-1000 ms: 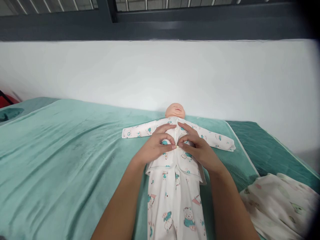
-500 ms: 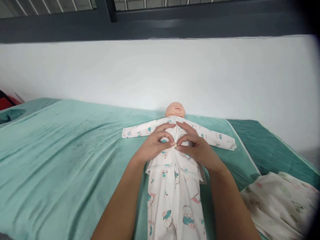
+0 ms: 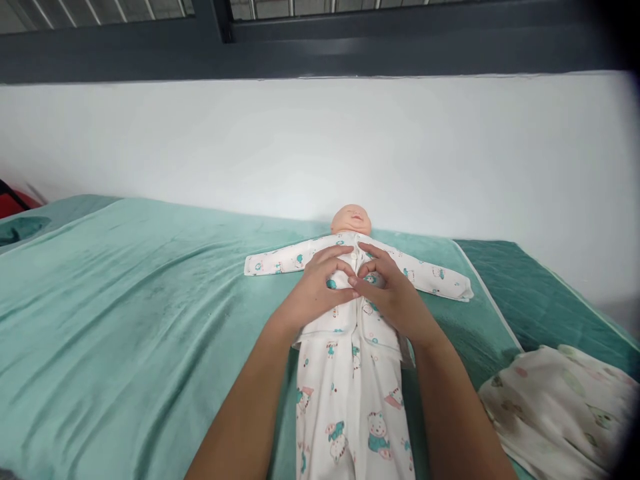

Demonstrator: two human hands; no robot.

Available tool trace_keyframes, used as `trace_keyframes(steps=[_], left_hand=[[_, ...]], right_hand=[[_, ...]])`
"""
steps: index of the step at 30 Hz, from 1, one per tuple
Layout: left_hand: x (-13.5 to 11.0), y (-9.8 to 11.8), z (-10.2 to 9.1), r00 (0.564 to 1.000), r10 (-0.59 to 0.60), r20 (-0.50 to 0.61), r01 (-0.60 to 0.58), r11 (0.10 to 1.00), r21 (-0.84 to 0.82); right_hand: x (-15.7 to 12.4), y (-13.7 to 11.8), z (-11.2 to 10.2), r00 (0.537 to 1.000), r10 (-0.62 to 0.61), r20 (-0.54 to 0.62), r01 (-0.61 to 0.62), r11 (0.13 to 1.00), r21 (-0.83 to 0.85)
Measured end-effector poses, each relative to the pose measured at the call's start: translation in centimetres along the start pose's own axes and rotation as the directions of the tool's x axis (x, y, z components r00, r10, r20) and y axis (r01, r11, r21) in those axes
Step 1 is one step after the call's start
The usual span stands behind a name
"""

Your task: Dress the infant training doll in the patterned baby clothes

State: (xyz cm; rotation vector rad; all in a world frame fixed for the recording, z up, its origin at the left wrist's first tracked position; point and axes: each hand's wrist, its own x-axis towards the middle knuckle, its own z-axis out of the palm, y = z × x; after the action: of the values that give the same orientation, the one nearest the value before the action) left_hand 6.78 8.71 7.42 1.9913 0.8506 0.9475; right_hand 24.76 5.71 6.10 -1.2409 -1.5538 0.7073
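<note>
A baby doll point(image 3: 351, 219) lies on its back on a teal blanket point(image 3: 140, 287), arms spread, dressed in a white printed shirt point(image 3: 430, 277) and matching trousers point(image 3: 350, 407). My left hand point(image 3: 315, 293) and my right hand point(image 3: 393, 293) rest on the doll's chest. Thumb and fingers of each hand pinch the shirt's front edges together at the middle, where a row of small buttons runs. Both hands' fingertips meet over the placket.
A crumpled printed cloth point(image 3: 560, 407) lies at the lower right on the darker green bedding point(image 3: 530, 293). A white wall point(image 3: 320, 147) rises just behind the doll's head, under a dark window frame point(image 3: 320, 47). A red object point(image 3: 13, 203) shows at the far left.
Both hands have shifted slightly up the doll's chest, with the pinching fingertips now a little higher along the shirt's front. The doll has not moved.
</note>
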Motion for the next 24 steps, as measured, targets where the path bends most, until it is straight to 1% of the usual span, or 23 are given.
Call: trace_keyframes(steps=[2,5,8,10,11,12,13,14,15,16,17,18,19,20,21,22,23,24], left_hand=[[0.0,0.1,0.0,1.0,0.002,0.003,-0.002,1.0,0.03],[0.0,0.1,0.0,1.0,0.006,0.004,-0.006,0.999,0.031],[0.0,0.0,0.0,1.0,0.007,0.005,-0.007,1.0,-0.012],[0.1,-0.1,0.1,1.0,-0.008,-0.012,0.007,0.997,-0.073],[0.1,-0.2,0.0,0.999,-0.027,-0.038,0.022,0.993,-0.117],[0.1,-0.4,-0.2,0.995,-0.055,-0.08,0.04,0.983,-0.176],[0.1,-0.7,-0.4,0.985,-0.093,-0.142,0.055,0.966,-0.252],[0.1,-1.1,-0.8,0.965,-0.144,-0.219,0.062,0.938,-0.341],[0.1,-1.6,-1.2,0.931,-0.206,-0.302,0.059,0.899,-0.433],[0.2,-2.2,-1.7,0.879,-0.277,-0.387,0.044,0.857,-0.514],[0.2,-2.9,-2.2,0.81,-0.354,-0.468,0.027,0.819,-0.573],[0.2,-3.5,-2.7,0.724,-0.427,-0.542,0.022,0.799,-0.601],[0.3,-4.1,-2.9,0.632,-0.481,-0.607,0.037,0.802,-0.596],[0.4,-4.6,-3.1,0.557,-0.504,-0.66,0.074,0.822,-0.565],[0.5,-4.9,-3.0,0.516,-0.492,-0.702,0.126,0.853,-0.506],[0.7,-5.2,-2.8,0.522,-0.448,-0.725,0.181,0.89,-0.419],[0.9,-5.4,-2.5,0.573,-0.379,-0.727,0.226,0.925,-0.304],[1.1,-5.6,-2.1,0.65,-0.292,-0.701,0.249,0.954,-0.166]], right_hand=[[0.0,-0.3,0.2,1.0,0.019,-0.016,-0.02,0.999,-0.037],[-0.1,-0.8,0.1,0.998,0.055,-0.033,-0.057,0.997,-0.059],[-0.2,-0.9,-0.2,0.993,0.113,-0.029,-0.113,0.994,0.012],[-0.2,-0.7,-0.5,0.982,0.183,-0.056,-0.171,0.972,0.164],[-0.2,-0.5,-0.7,0.972,0.222,-0.074,-0.194,0.942,0.272],[-0.1,-0.1,-1.0,0.96,0.266,-0.093,-0.21,0.895,0.394],[0.0,0.3,-1.3,0.942,0.316,-0.114,-0.216,0.829,0.517],[0.1,0.8,-1.7,0.914,0.379,-0.144,-0.214,0.753,0.622],[0.2,1.4,-2.1,0.869,0.454,-0.195,-0.201,0.686,0.699],[0.4,2.1,-2.5,0.8,0.532,-0.278,-0.173,0.647,0.742],[0.5,2.9,-2.8,0.709,0.595,-0.378,-0.137,0.642,0.754],[0.6,3.5,-3.1,0.614,0.626,-0.481,-0.104,0.668,0.737],[0.7,4.1,-3.2,0.539,0.619,-0.571,-0.085,0.714,0.695],[0.8,4.6,-3.1,0.502,0.583,-0.639,-0.082,0.768,0.635],[0.9,4.9,-2.9,0.508,0.526,-0.682,-0.1,0.823,0.559],[0.9,5.0,-2.6,0.547,0.459,-0.7,-0.14,0.874,0.464],[0.9,5.0,-2.2,0.604,0.389,-0.695,-0.192,0.918,0.347],[1.0,4.9,-1.8,0.666,0.325,-0.671,-0.246,0.946,0.213]])
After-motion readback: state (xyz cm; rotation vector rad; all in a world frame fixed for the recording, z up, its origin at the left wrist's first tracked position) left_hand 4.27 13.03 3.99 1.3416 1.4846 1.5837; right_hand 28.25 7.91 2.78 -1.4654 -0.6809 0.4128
